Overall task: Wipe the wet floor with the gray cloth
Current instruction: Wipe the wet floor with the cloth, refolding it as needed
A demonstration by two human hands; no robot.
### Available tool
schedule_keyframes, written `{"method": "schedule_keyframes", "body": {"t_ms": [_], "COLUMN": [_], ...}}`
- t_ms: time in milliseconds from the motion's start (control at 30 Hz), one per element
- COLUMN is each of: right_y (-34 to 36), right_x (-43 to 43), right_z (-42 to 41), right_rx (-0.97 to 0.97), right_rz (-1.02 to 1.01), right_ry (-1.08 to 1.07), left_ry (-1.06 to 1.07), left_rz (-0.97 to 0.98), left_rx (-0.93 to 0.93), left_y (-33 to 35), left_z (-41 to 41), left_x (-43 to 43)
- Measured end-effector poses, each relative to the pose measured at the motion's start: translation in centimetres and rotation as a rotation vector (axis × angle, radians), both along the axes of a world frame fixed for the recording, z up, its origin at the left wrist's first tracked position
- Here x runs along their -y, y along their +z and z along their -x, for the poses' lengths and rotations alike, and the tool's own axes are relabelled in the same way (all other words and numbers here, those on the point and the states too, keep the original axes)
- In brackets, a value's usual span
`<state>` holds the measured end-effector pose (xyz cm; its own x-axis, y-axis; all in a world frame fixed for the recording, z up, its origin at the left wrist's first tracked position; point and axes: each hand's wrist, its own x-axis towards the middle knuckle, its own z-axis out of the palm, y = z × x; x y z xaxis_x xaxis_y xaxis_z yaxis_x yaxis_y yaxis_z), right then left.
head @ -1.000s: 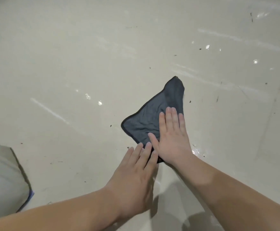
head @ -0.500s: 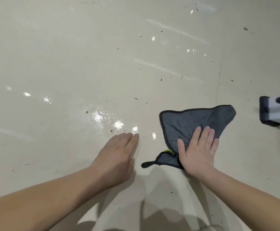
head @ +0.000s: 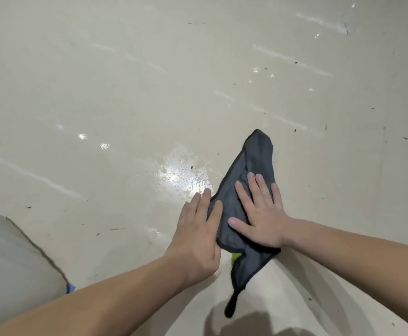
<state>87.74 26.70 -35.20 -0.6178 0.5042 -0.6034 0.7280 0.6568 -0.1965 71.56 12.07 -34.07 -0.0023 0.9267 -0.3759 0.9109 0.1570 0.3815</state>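
The dark gray cloth (head: 258,156) lies crumpled on the glossy beige floor (head: 125,81), with one corner pointing away from me and a thin tail trailing toward me. A green tag (head: 235,258) shows at its near edge. My right hand (head: 261,214) presses flat on the cloth's middle, fingers spread. My left hand (head: 198,234) lies flat beside it, its fingertips resting on the cloth's left edge. A shiny wet patch (head: 181,177) glistens on the floor just left of the cloth and beyond my left fingertips.
A pale gray object with a dark edge and a blue corner (head: 9,263) lies on the floor at the lower left. Small dark specks and faint streaks are scattered over the floor, mostly toward the upper right (head: 295,129).
The cloth has swept left, back next to the wet patch, and turned so that its corner points away. My left hand has come onto its edge. The white object at the right has left the view.
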Motion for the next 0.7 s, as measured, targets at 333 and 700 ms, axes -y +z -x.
{"method": "schedule_keyframes", "body": {"t_ms": [333, 700], "right_y": [4.0, 12.4], "right_x": [-4.5, -6.1], "right_z": [-1.9, 4.9], "right_rx": [-0.356, 0.405], "right_rz": [-0.205, -0.015], "right_ry": [-0.35, 0.234], "left_ry": [-0.261, -0.212], "left_rz": [-0.086, -0.021], "left_rx": [-0.073, -0.173], "left_y": [-1.4, -3.1], "left_z": [-2.5, 3.1], "left_x": [-4.0, -5.7]}}
